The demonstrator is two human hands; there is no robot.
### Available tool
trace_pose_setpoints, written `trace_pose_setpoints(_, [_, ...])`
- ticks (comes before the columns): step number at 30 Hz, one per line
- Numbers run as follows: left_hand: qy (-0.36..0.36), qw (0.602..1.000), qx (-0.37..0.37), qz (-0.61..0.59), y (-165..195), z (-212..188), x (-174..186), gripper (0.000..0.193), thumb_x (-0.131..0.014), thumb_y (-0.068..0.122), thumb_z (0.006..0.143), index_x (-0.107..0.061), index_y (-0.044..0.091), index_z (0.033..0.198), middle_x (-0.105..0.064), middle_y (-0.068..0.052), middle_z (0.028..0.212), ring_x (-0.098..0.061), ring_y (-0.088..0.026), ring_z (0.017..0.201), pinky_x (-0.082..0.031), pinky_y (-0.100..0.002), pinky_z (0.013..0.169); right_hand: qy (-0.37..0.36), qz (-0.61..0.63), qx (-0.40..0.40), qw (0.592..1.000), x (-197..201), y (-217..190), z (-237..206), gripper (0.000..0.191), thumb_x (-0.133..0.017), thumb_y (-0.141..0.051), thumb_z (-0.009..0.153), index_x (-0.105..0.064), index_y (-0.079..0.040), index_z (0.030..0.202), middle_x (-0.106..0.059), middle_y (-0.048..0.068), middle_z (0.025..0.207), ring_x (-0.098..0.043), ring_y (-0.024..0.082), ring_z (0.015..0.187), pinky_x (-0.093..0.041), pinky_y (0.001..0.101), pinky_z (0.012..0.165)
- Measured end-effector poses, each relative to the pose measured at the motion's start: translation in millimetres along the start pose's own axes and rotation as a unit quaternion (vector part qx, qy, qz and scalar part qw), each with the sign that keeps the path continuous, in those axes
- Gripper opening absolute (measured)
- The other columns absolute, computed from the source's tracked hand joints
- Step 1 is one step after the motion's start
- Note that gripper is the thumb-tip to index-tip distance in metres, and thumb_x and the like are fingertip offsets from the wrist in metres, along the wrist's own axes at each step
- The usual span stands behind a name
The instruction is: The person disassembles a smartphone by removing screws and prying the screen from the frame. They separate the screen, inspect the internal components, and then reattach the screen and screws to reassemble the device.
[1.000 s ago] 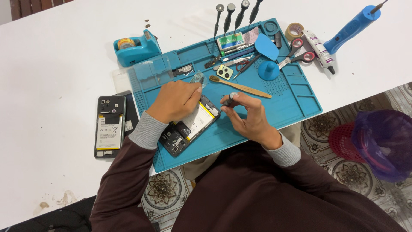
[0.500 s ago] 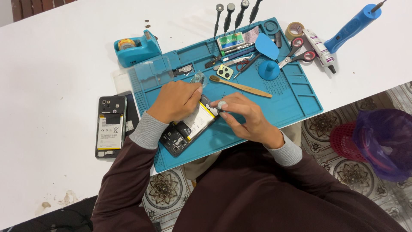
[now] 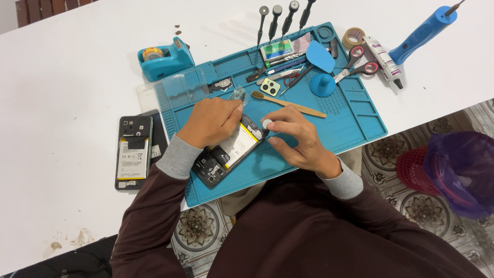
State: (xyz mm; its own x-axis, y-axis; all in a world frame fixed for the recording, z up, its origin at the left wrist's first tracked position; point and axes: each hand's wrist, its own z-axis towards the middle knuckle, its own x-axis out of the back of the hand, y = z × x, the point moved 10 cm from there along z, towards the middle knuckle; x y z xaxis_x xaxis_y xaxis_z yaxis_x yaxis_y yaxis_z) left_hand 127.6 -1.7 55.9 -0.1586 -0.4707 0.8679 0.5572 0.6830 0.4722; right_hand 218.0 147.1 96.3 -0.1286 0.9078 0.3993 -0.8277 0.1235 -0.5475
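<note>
At the left, a second opened phone (image 3: 134, 153) is seen lying apart on the white table (image 3: 67, 82), off the blue work mat (image 3: 355, 118); on the mat the opened phone (image 3: 226, 154) is held down by the left hand (image 3: 211, 122), its fingers curled and pressed on the phone's far end. Compared with a second ago, the right hand (image 3: 296, 139) has been lowered from a raised, pinched position to the phone's right edge, and its fingertips are now closed on a small round white-topped piece (image 3: 267, 123), probably a screwdriver cap. Work is judged to be resuming on the phone's inside; the wooden brush (image 3: 288, 104) lies untouched beyond.
</note>
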Motion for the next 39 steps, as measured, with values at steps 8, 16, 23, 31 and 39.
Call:
trace_pose_setpoints(8, [0.005, 1.0, -0.003, 0.003, 1.2, -0.3, 0.7, 0.032, -0.047, 0.027, 0.099, -0.069, 0.009, 0.084, -0.065, -0.015, 0.066, -0.063, -0.038, 0.06, -0.048, -0.052, 0.059, 0.002, -0.012, -0.012, 1.0, -0.7, 3.7, -1.3, 0.056, -0.084, -0.005, 0.088, -0.053, -0.011, 0.134, -0.066, 0.013, 0.113, -0.065, 0.024, 0.097, -0.053, 0.0342, 0.081])
trace_pose_setpoints(16, [-0.002, 1.0, -0.004, 0.008, -1.0, 0.9, 0.1, 0.032, -0.047, 0.027, 0.1, -0.069, 0.009, 0.085, -0.065, -0.016, 0.066, -0.063, -0.038, 0.061, -0.048, -0.052, 0.059, 0.005, 0.007, 0.012, 1.0, -0.8, -3.5, 4.3, 0.059, -0.08, 0.002, 0.089, -0.05, -0.011, 0.138, -0.068, 0.015, 0.117, -0.068, 0.029, 0.104, -0.056, 0.0395, 0.089])
trace_pose_setpoints(23, [0.002, 1.0, -0.006, 0.0, -1.8, 0.5, 1.9, 0.032, -0.047, 0.027, 0.1, -0.068, 0.009, 0.085, -0.065, -0.015, 0.067, -0.063, -0.038, 0.061, -0.048, -0.052, 0.059, 0.009, -0.018, -0.013, 1.0, -1.2, 0.5, 5.1, 0.056, -0.079, 0.004, 0.088, -0.049, -0.01, 0.134, -0.066, 0.018, 0.116, -0.068, 0.024, 0.097, -0.056, 0.0335, 0.079])
trace_pose_setpoints(31, [0.001, 1.0, -0.005, 0.0, -2.8, 0.7, 1.1, 0.032, -0.047, 0.027, 0.1, -0.069, 0.009, 0.086, -0.065, -0.016, 0.067, -0.063, -0.038, 0.061, -0.049, -0.052, 0.059, 0.009, -0.017, -0.01, 1.0, -7.6, 7.1, 0.6, 0.058, -0.076, 0.009, 0.092, -0.043, -0.011, 0.136, -0.071, 0.016, 0.11, -0.073, 0.024, 0.097, -0.061, 0.0336, 0.08])
trace_pose_setpoints(39, [0.002, 1.0, -0.005, 0.0, -2.3, 1.2, 1.1, 0.032, -0.047, 0.027, 0.099, -0.07, 0.009, 0.085, -0.066, -0.015, 0.068, -0.064, -0.038, 0.062, -0.049, -0.052, 0.059, 0.0, -0.024, 0.025, 0.999, -6.5, -3.9, 4.2, 0.058, -0.074, 0.009, 0.09, -0.042, -0.009, 0.135, -0.071, 0.017, 0.111, -0.072, 0.027, 0.092, -0.059, 0.0356, 0.077])
